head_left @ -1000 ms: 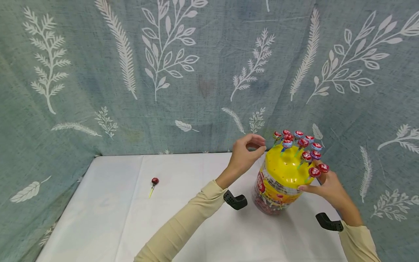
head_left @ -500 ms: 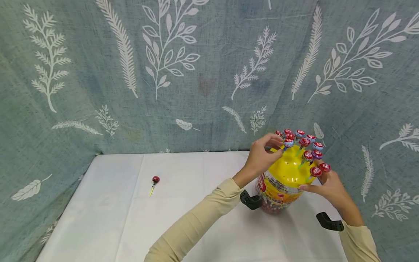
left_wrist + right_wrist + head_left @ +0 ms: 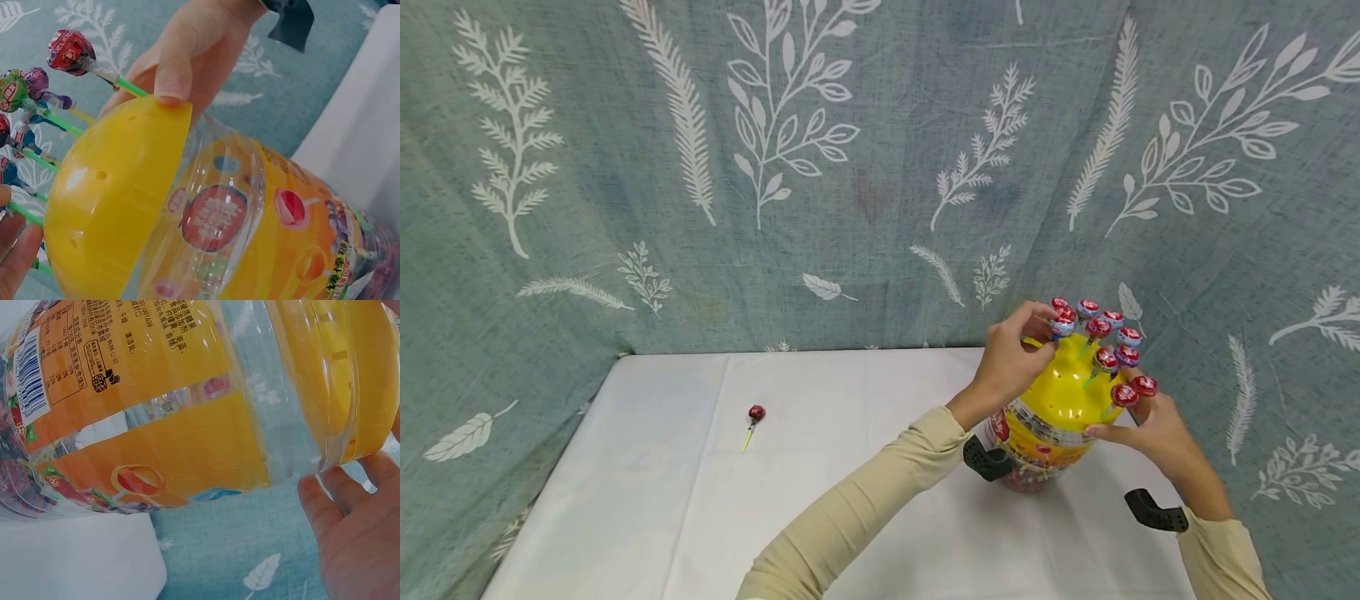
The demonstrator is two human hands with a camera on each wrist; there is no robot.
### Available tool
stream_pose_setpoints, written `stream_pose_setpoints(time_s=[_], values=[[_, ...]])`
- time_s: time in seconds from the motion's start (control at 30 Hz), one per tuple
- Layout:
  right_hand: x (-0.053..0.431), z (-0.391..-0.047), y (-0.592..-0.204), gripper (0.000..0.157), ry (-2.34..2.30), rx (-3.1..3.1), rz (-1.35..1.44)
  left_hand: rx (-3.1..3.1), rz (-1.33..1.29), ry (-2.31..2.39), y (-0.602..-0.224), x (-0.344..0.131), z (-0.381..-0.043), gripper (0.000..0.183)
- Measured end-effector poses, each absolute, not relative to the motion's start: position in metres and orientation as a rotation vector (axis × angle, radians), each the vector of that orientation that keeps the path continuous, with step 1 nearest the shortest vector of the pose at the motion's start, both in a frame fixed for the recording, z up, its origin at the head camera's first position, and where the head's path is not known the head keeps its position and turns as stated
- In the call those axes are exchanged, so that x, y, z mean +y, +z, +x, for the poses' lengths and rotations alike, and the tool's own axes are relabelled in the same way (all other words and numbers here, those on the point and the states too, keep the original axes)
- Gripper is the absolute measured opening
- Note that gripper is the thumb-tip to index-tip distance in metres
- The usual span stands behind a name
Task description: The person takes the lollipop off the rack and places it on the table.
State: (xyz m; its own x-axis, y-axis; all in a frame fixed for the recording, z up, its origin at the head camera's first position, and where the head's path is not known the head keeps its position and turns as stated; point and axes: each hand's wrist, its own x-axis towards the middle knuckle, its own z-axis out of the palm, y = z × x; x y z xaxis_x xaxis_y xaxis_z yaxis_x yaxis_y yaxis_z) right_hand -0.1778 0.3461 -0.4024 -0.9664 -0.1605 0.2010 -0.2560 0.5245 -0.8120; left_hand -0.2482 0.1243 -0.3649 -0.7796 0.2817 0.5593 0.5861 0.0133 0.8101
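A clear plastic candy jar (image 3: 1041,454) with an orange label and a domed yellow lid (image 3: 1060,392) stands on the table at the right. Several wrapped lollipops (image 3: 1099,327) stick up from holes in the lid. My left hand (image 3: 1011,354) is at the lid's left side; in the left wrist view its fingertips (image 3: 24,253) pinch a lollipop's green stick (image 3: 26,215), its head out of that frame. My right hand (image 3: 1153,425) grips the lid's right side, thumb in front; the right wrist view has its fingers (image 3: 337,494) against the lid's edge.
A single dark red lollipop (image 3: 756,412) with a yellow stick lies on the white tablecloth (image 3: 820,450) at the left. A green leaf-patterned curtain (image 3: 865,200) hangs behind the table and along its sides.
My left hand has moved right, from beside the jar to the lollipops at the lid's left, and its fingers now cover the leftmost one. The right hand stays on the lid.
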Motion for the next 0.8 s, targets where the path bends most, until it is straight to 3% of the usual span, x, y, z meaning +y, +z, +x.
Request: stream_pose_setpoints(time_s=[0.43,0.8], values=[[0.349,-0.176,-0.401,0.089,1.455,-2.671,0.335,-1.993,-0.908,-1.865,-0.324,0.104,-0.222,0.03],[0.349,-0.176,-0.404,0.085,1.456,-2.638,0.37,-1.943,-0.883,-1.933,-0.342,0.09,-0.239,0.032]])
